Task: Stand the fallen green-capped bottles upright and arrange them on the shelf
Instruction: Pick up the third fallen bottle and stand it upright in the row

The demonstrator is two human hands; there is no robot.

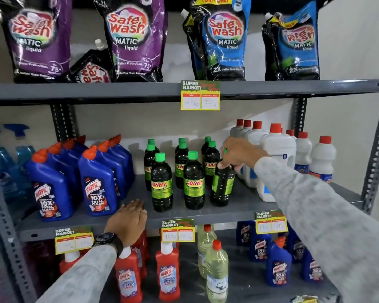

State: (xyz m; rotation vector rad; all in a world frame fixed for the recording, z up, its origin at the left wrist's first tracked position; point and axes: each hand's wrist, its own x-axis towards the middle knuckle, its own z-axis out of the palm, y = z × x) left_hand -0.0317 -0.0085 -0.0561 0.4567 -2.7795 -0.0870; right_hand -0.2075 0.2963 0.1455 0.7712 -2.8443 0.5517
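Several dark green-capped "Sunny" bottles [193, 182] stand upright in rows in the middle of the grey middle shelf [206, 214]. My right hand [239, 154] is shut on the top of one more such bottle [222, 186] at the front right of the group; it stands slightly tilted with its label turned sideways, and its cap is mostly hidden by my fingers. My left hand [129, 219] lies flat, palm down, on the shelf's front edge, left of the front bottle [161, 184], holding nothing.
Blue Harpic bottles [99, 182] stand to the left, white red-capped bottles [276, 158] close on the right behind my right arm. Detergent pouches [136, 38] fill the shelf above. Red and blue Harpic bottles and pale bottles [217, 270] sit below. Price tags [177, 231] hang on the shelf edges.
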